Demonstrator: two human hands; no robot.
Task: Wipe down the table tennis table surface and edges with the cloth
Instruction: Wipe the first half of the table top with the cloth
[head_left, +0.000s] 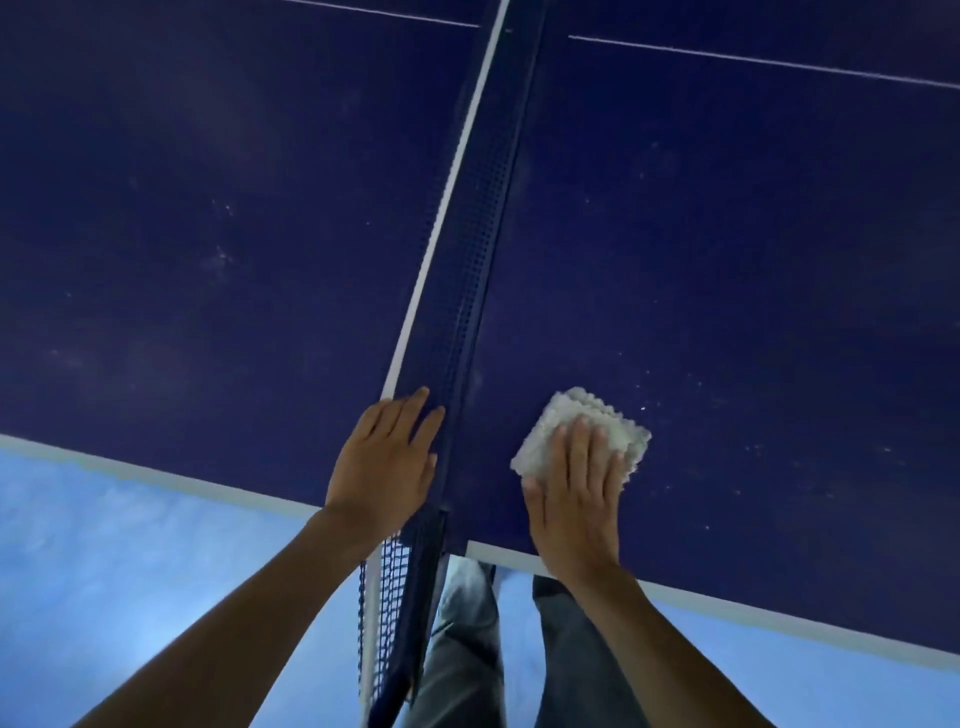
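Cloth (571, 415) is folded into a small white pad, sitting flat on the blue table (753, 234) just right of the net (467, 270) and a bit in from the near white edge (727, 605). Right hand (576, 499) lies on top of it with fingers straight and together, pressing down rather than gripping, and the far corner of the pad pokes out past the fingertips. Left hand (384, 467) is on the other side, fingers straight, resting along the top of the net, holding nothing. The net runs straight away from the person, so I'd guess the stroke goes forward alongside it or sweeps out right, where pale specks (644, 408) dot the surface. The right hand is clearly the one doing it.
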